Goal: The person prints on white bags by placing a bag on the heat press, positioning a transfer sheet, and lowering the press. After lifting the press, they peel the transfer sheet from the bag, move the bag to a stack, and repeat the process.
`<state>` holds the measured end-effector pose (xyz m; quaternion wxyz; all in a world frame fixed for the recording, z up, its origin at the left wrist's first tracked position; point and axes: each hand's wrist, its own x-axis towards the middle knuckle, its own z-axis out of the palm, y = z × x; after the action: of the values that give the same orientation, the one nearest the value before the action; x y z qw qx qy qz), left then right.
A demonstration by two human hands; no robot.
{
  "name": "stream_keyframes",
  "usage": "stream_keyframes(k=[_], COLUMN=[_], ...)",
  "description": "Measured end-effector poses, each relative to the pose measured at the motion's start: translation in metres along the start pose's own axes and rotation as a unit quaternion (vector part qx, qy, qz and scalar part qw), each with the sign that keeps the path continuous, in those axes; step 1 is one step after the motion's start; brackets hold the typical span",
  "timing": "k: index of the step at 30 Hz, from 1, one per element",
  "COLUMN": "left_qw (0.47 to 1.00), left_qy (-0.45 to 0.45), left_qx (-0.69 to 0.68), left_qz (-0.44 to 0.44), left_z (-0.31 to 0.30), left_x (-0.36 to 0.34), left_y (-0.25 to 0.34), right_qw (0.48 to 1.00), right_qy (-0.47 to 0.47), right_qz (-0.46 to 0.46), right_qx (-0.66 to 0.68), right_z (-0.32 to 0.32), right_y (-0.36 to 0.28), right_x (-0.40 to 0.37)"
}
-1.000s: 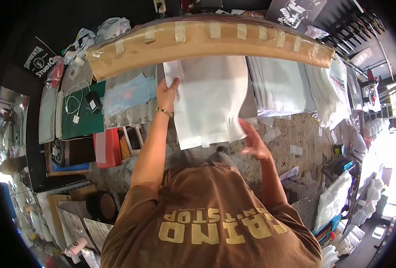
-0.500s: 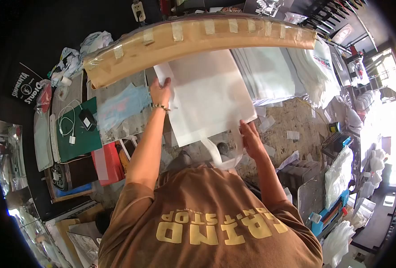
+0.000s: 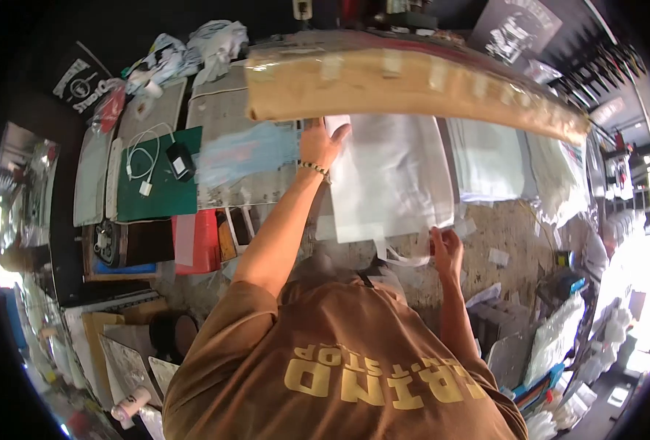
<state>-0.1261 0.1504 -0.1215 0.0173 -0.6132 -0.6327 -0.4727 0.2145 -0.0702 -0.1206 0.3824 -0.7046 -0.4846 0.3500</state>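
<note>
A white tote bag (image 3: 391, 176) lies spread out before me, its strap (image 3: 407, 260) hanging from the near edge. Its far end runs beneath a bar covered in brown paper. My left hand (image 3: 320, 144), with a beaded bracelet at the wrist, grips the bag's left edge, thumb on top; the fingertips are partly hidden. At the near right corner, my right hand (image 3: 448, 251) is closed on the bag's edge beside the strap. To the right, under the bar, lie more white bags (image 3: 490, 165).
The taped brown bar (image 3: 413, 81) spans the work surface. On the left are a blue-stained sheet (image 3: 248, 154), a green mat (image 3: 156, 198) with a black charger (image 3: 180, 160) and white cable, and a red box (image 3: 199, 242). Plastic-wrapped stacks (image 3: 556, 334) stand at the right.
My view has swung, so the scene sits further right in the picture. The bag has slid farther under the brown bar, both hands still on it.
</note>
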Motion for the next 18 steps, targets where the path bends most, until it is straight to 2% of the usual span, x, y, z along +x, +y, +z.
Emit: stream_keyframes(k=[2, 3, 5, 7, 9, 14, 16, 17, 18], left_qw=[0.996, 0.985, 0.97, 0.945, 0.891, 0.88, 0.876, 0.874, 0.903], left_qy=[-0.074, -0.134, -0.175, -0.253, -0.326, -0.382, -0.386, -0.391, -0.345], left_qx=[-0.009, 0.071, 0.097, 0.198, 0.292, 0.259, 0.284, 0.282, 0.255], left_qz=[-0.042, -0.08, -0.137, -0.067, -0.122, -0.116, -0.058, -0.06, -0.022], left_z=[-0.036, -0.042, -0.066, -0.073, -0.112, -0.114, -0.114, -0.113, -0.113], left_x=[0.016, 0.018, 0.026, 0.023, 0.023, 0.039, 0.041, 0.035, 0.032], left_y=[-0.019, -0.052, -0.119, -0.222, -0.21, -0.231, -0.227, -0.23, -0.233], right_qw=[0.964, 0.964, 0.933, 0.926, 0.883, 0.868, 0.866, 0.866, 0.867], right_qy=[0.057, 0.055, 0.098, 0.03, -0.02, -0.067, -0.063, -0.066, -0.059], right_qz=[-0.132, -0.132, -0.261, -0.288, -0.336, -0.269, -0.262, -0.258, -0.252], right_qx=[-0.223, -0.222, -0.229, -0.243, -0.327, -0.412, -0.421, -0.424, -0.425], right_z=[-0.007, -0.006, 0.007, 0.027, 0.045, 0.071, 0.072, 0.073, 0.075], right_y=[-0.009, -0.029, -0.063, -0.072, -0.086, -0.088, -0.085, -0.085, -0.086], right_x=[0.002, 0.002, 0.005, 0.018, 0.034, 0.061, 0.061, 0.058, 0.058])
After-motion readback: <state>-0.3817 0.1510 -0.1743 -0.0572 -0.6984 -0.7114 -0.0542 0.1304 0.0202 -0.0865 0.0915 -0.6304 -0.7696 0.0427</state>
